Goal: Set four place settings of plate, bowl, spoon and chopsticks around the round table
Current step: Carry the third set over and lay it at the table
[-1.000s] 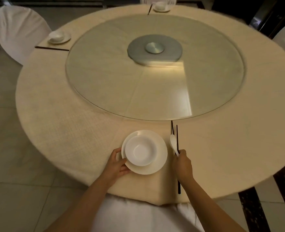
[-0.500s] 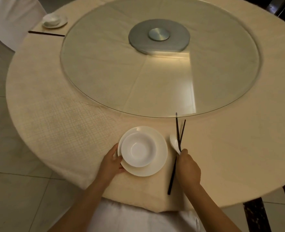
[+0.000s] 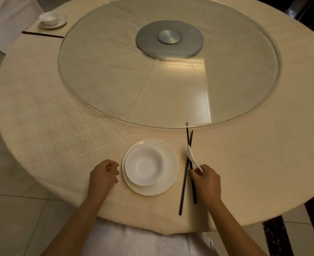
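Finishing the nearest place setting appears to be the step in hand. Right hand (image 3: 207,179) pinches the handle end of the white spoon (image 3: 191,157) between thumb and fingers; the spoon's bowl end points away from the person and lies across the chopsticks (image 3: 187,169). Those two dark sticks are crossed, not parallel: one runs long toward the table edge, the other angles under the hand. Whether the spoon is lifted or resting on them cannot be told.

Left hand (image 3: 104,174) sits on the cloth just beside the plate (image 3: 169,174), fingers loosely curled, holding nothing, not touching the rim as far as can be seen. The bowl (image 3: 145,166) stands upright on the plate, shifted toward its left side.

Judgement: plate and bowl are placed; spoon and chopsticks are not yet tidy. Next move calls for setting the spoon down clear of the sticks, or into the bowl, then squaring the two sticks side by side to the right of the plate.

Beyond, the glass turntable (image 3: 115,80) covers the middle of the round table (image 3: 41,126), its near rim close to the stick tips. Far left: a second plate and bowl (image 3: 51,20) with a pair of sticks (image 3: 42,34) beside it, in front of a white-covered chair (image 3: 6,19).
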Motion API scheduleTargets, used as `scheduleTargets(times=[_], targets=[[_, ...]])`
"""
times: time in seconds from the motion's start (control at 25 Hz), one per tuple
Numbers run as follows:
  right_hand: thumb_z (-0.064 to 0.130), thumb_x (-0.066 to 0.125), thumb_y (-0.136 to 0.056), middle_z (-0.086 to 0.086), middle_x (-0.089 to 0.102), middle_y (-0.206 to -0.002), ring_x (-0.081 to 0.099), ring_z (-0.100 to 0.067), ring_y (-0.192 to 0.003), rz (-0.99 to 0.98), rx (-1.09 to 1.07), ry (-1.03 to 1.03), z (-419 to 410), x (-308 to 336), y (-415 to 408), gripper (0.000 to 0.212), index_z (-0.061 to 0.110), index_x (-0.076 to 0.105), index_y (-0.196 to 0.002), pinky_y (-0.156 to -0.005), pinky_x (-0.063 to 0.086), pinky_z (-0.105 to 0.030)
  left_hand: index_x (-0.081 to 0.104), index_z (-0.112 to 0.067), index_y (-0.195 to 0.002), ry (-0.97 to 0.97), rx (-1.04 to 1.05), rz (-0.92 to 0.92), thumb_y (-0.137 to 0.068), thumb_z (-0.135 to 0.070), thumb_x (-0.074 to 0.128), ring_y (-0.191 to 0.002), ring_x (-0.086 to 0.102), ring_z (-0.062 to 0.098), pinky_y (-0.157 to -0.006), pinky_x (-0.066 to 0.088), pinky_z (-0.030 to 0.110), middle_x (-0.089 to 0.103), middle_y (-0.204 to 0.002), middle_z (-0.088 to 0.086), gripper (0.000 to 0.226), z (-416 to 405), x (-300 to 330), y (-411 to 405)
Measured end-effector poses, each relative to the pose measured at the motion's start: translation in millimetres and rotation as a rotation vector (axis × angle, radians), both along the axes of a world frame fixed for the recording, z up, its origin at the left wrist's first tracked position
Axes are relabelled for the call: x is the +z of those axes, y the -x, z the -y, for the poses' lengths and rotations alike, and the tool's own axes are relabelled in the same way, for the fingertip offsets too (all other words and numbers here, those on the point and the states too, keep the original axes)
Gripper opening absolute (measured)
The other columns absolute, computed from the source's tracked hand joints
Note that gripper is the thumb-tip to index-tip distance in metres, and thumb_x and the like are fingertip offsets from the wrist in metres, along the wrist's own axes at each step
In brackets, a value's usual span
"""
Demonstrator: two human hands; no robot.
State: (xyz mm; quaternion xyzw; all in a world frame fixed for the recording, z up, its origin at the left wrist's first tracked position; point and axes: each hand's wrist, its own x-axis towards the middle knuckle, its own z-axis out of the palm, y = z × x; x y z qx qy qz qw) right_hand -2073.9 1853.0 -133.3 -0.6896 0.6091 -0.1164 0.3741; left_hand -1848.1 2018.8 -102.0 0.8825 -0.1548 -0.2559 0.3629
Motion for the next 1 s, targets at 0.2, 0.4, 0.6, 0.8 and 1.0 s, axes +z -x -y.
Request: scheduleTargets(times=[0.2, 0.4, 0.6, 0.8, 1.0], targets=[[0.02, 0.058, -0.083, 0.0, 0.053, -0.057, 0.047, -0.014, -0.049, -0.001, -0.052, -0.061, -16, -2, 5, 0.022, 0.01, 0.051, -0.065, -0.047, 0.037, -0.027, 0.067, -0.015, -0.078, 0.036, -0.059, -0.074, -0.091, -0.016, 0.051, -0.049, 0.063, 0.009, -0.05, 0.044, 0.016, 0.07, -0.056, 0.003, 0.021, 8, 2, 10], [0.032, 0.065, -0.08, -0.002, 0.061, -0.067, 0.057, -0.019, -0.057, 0.021, -0.048, -0.075, -21, 1, -12, 0.024, 0.013, 0.051, -0.078, -0.046, 0.041, -0.027, 0.066, -0.017, -0.079, 0.045, -0.076, -0.149, -0.091, -0.017, 0.054, -0.051, 0.066, 0.008, -0.046, 0.046, 0.013, 0.069, -0.052, 0.002, 0.016, 13, 1, 14], [0.018, 0.053, -0.088, -0.005, 0.058, -0.067, 0.051, -0.018, -0.054, 0.0, -0.053, -0.054, -25, -4, -18, 0.012, 0.01, 0.047, -0.081, -0.045, 0.037, -0.028, 0.064, -0.02, -0.078, 0.059, -0.079, -0.15, -0.089, -0.014, 0.058, -0.051, 0.067, 0.01, -0.049, 0.05, 0.016, 0.069, -0.051, 0.0, 0.014, 12, 0, 15], [0.018, 0.049, -0.089, 0.001, 0.051, -0.063, 0.046, -0.015, -0.051, -0.055, -0.028, -0.015, -27, -4, -18, 0.012, 0.012, 0.042, -0.081, -0.042, 0.03, -0.025, 0.064, -0.017, -0.083, 0.081, -0.074, -0.153, -0.089, -0.012, 0.057, -0.052, 0.067, 0.01, -0.048, 0.052, 0.016, 0.069, -0.051, 0.001, 0.011, 12, -2, 15], [0.018, 0.048, -0.091, 0.0, 0.051, -0.064, 0.046, -0.015, -0.051, -0.057, -0.017, -0.014, -34, -5, -15, 0.013, 0.012, 0.042, -0.081, -0.042, 0.031, -0.025, 0.065, -0.013, -0.086, 0.134, -0.064, -0.189, -0.09, -0.009, 0.056, -0.053, 0.069, 0.014, -0.049, 0.055, 0.019, 0.07, -0.057, 0.004, 0.01, 13, -3, 15]])
